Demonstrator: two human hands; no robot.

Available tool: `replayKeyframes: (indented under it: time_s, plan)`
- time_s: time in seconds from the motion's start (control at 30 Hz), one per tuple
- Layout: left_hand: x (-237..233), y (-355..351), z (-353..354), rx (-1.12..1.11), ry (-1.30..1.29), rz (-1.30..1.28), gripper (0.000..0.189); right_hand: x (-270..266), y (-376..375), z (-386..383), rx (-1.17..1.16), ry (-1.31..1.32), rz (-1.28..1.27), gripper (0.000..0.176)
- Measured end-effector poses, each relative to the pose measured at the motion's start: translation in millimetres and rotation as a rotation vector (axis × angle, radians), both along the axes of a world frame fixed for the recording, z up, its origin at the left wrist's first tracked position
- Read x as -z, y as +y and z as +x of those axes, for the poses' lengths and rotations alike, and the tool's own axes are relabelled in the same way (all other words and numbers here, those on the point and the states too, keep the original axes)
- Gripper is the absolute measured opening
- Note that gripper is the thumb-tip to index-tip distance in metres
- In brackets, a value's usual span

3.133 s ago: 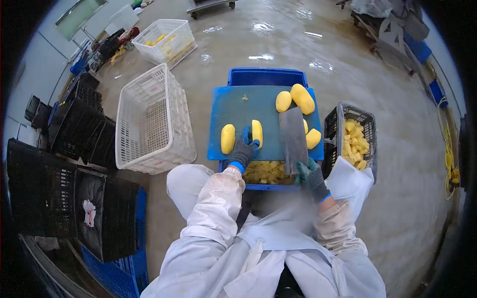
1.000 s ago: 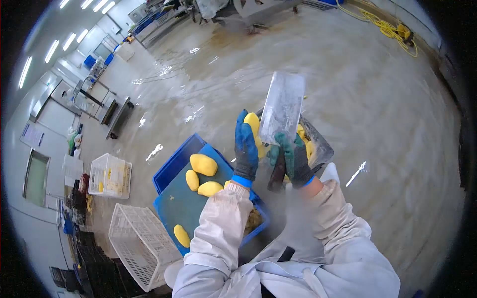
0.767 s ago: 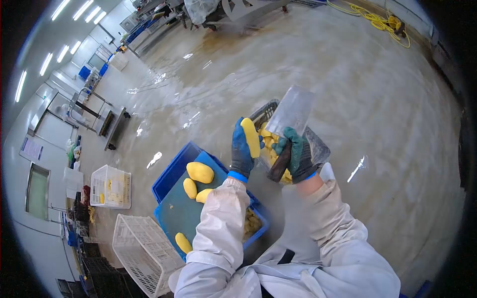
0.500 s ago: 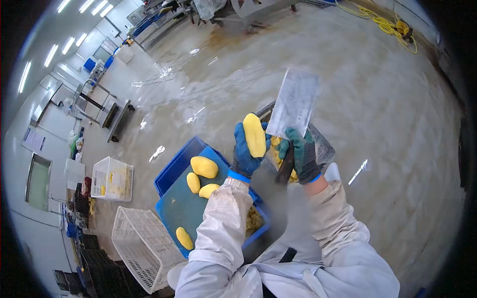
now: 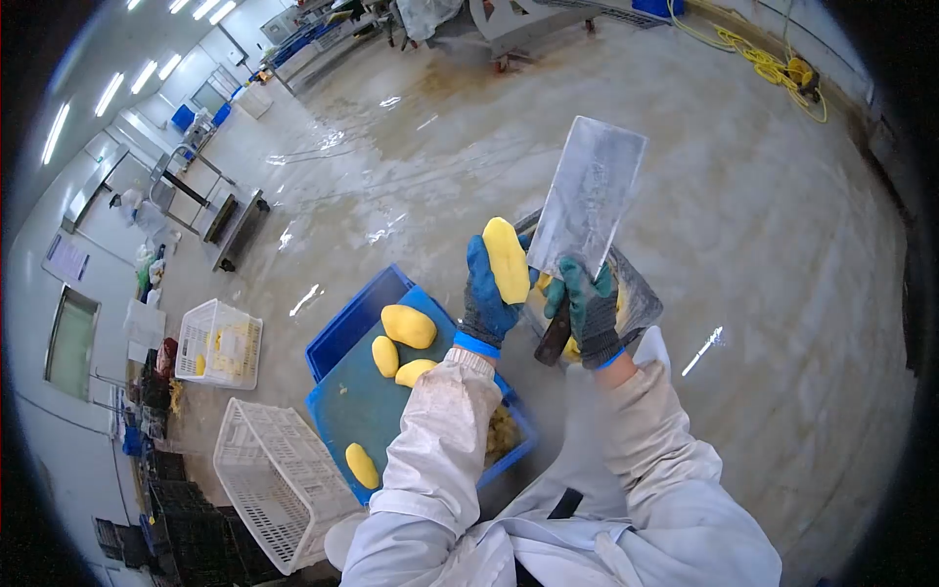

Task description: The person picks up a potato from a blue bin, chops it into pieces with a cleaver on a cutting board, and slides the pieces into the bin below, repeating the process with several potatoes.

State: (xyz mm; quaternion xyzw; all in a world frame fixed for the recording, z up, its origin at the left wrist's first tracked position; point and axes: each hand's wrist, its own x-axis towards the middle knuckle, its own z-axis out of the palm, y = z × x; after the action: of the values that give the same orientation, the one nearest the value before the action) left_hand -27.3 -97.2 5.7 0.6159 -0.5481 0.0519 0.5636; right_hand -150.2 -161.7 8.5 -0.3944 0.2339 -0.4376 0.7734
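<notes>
My left hand (image 5: 488, 295), in a blue and grey glove, is closed round a peeled yellow potato (image 5: 506, 260) held upright. Beside it, my right hand (image 5: 591, 315) in a green and grey glove grips a cleaver (image 5: 591, 191) by its dark handle, the broad blade pointing up and away from me. The blade's lower left corner comes close to the potato. Behind both hands, a grey container (image 5: 638, 298) with yellow pieces is partly hidden. To the left, several more peeled potatoes (image 5: 408, 327) lie on a blue board (image 5: 344, 399) across a blue crate (image 5: 326, 349).
Brownish-yellow scraps (image 5: 502, 435) fill part of the blue crate. An empty-looking white basket (image 5: 264, 479) leans at lower left, and another white basket (image 5: 221, 342) with yellow pieces stands beyond. A wheeled cart (image 5: 235, 230), a person (image 5: 147, 217) and a yellow hose (image 5: 768, 67) are farther off on the wet floor.
The cleaver has tilted slightly to the right, and the potato in my left hand leans a little more. A person has come into clearer view at far left. The camera view has shifted slightly.
</notes>
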Motion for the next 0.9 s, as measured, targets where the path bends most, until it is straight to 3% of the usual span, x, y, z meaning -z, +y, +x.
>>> replayKeyframes:
  time_s: [0.07, 0.13, 0.27, 0.4, 0.5, 0.6, 0.7, 0.8, 0.87, 0.9]
  plan:
    - [43.5, -13.6, 27.1, 0.19, 0.436, 0.109, 0.051, -8.0, 4.6, -1.6, -0.042, 0.048, -0.006, 0.017]
    - [37.6, -17.6, 23.1, 0.266, 0.591, 0.139, 0.055, 5.0, 2.0, 3.3, -0.031, 0.082, -0.027, 0.017]
    - [3.8, -14.1, -6.8, 0.156, 0.358, 0.046, 0.049, 3.5, 1.7, 7.1, -0.061, 0.024, -0.045, 0.018]
    - [10.0, -36.1, 14.0, 0.152, 0.58, 0.033, 0.055, -2.3, -7.1, 4.2, -0.057, 0.04, 0.057, 0.018]
    - [8.2, -38.5, 18.7, 0.049, 0.238, 0.217, 0.054, 8.0, -17.6, 3.0, -0.092, -0.089, 0.136, 0.017]
    - [18.3, -45.6, 25.6, -0.018, 0.14, 0.383, 0.052, 17.6, -25.7, 4.4, -0.061, -0.027, 0.236, 0.015]
    - [17.1, -51.3, 18.2, 0.218, 0.897, 0.174, 0.053, 17.7, -31.1, 5.2, 0.027, -0.139, 0.276, 0.016]
    - [18.7, -44.6, 28.6, 0.551, 1.391, 0.037, 0.054, 8.5, -34.9, -3.9, 0.049, -0.06, 0.179, 0.017]
    - [14.2, -32.9, 18.8, 0.303, 0.558, 0.136, 0.05, 3.2, -32.1, -6.2, 0.044, -0.086, 0.139, 0.016]
    - [30.2, -38.4, 31.4, 0.361, 0.732, 0.13, 0.053, 0.0, -30.6, -7.3, 0.029, -0.081, 0.131, 0.016]
